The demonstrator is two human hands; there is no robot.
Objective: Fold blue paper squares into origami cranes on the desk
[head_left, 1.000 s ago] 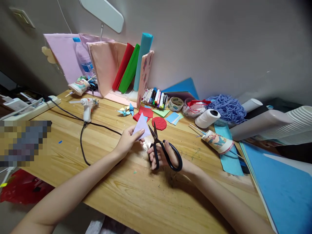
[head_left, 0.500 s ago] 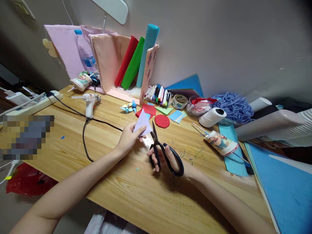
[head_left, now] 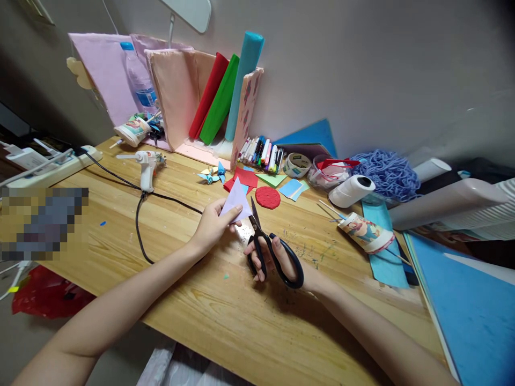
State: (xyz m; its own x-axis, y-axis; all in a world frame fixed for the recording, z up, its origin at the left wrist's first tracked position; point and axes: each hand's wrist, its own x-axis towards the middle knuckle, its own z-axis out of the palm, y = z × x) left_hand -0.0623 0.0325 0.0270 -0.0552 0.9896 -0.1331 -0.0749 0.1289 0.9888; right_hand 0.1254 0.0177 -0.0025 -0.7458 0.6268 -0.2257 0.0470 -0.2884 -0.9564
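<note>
A folded lilac paper triangle [head_left: 236,202] is pinched in my left hand [head_left: 213,224], thumb on top and point upward. My right hand [head_left: 269,257] has its fingers through the black handles of the scissors [head_left: 286,268]. The blades are at the paper's lower right corner, pointing away from me; whether they touch it I cannot tell. Just beyond the blades lies a red round piece [head_left: 267,198], beside red paper [head_left: 246,178] and green paper [head_left: 271,179].
A white glue gun [head_left: 148,167] with a black cable stands at the left. Markers [head_left: 261,154], tape [head_left: 296,164], a thread spool [head_left: 351,191] and a decorated cup [head_left: 365,232] line the back and right. Blue sheets [head_left: 475,305] cover the right edge.
The view has shifted slightly, moving the background a little up. Both hands keep their holds on the paper and the scissors, with almost no movement between them.
</note>
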